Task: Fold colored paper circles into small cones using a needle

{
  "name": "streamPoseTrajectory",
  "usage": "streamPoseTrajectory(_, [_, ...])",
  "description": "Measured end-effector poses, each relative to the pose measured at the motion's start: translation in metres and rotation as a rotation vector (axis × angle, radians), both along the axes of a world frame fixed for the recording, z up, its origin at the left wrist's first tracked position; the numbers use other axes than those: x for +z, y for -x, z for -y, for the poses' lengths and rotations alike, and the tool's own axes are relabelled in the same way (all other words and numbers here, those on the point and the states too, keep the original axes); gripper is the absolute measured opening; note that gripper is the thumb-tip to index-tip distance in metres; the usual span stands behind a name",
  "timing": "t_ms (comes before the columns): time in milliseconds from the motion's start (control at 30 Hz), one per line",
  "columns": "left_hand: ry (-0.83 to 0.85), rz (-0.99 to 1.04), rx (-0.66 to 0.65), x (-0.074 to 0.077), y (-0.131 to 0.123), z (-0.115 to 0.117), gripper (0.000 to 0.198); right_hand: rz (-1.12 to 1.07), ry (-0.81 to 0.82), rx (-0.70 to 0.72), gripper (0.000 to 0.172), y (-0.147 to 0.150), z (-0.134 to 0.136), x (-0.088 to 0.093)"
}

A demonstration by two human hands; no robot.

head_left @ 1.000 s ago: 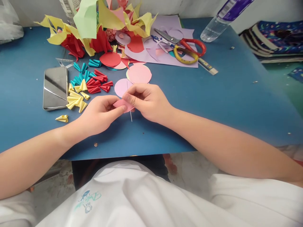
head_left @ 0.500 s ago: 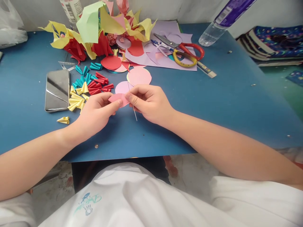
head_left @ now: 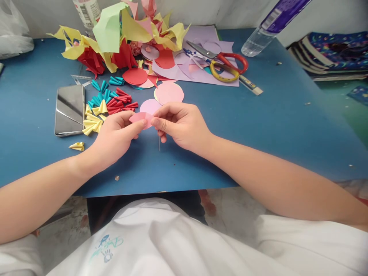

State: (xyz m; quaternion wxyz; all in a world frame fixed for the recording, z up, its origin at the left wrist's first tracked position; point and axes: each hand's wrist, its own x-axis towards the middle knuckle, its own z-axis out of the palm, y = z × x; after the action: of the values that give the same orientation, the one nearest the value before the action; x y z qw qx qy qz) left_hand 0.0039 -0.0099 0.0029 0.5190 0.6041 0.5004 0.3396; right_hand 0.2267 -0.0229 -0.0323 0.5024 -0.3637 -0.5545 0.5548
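Observation:
A pink piece of paper (head_left: 143,118), folded or curved, is pinched between the thumb and fingers of my left hand (head_left: 115,131). My right hand (head_left: 182,125) is closed at the paper's right edge, gripping a thin needle-like stick (head_left: 159,142) that stands nearly upright across the fingertips. Whether the right fingers also pinch the paper is hard to see. Just beyond the hands lie a lilac paper circle (head_left: 149,105), partly covered, and a pink paper circle (head_left: 169,93) on a yellowish one. Yellow paper cones (head_left: 92,124) lie left of my left hand, near red (head_left: 116,104) and teal cones (head_left: 99,99).
A phone (head_left: 69,111) rests left of the cones. Crumpled coloured paper scraps (head_left: 129,30) are heaped at the back. Scissors (head_left: 227,66) and a small box cutter-like strip (head_left: 251,84) lie on lilac sheets. A bottle (head_left: 260,32) stands at the back right of the blue table (head_left: 258,119).
The thin stick has turned from slanting to nearly upright. The pink paper has shifted slightly up and left, and my right hand's lower fingers show more below.

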Motion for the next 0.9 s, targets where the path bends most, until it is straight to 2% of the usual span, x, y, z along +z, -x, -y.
streamPoseTrajectory(333, [0.017,0.035,0.007,0.0017,0.0003,-0.0028,0.029,0.041,-0.016,0.003,0.067,-0.0005,-0.0001,-0.0043])
streamPoseTrajectory(667, [-0.050,-0.002,-0.015,0.0013,-0.0006,-0.0005,0.027,0.178,-0.054,0.009,0.067,-0.0003,0.0034,-0.0013])
streamPoseTrajectory(900, [-0.076,-0.048,-0.037,0.0020,0.0005,-0.0015,0.029,0.170,-0.067,0.000,0.068,0.0007,0.0043,-0.0014])
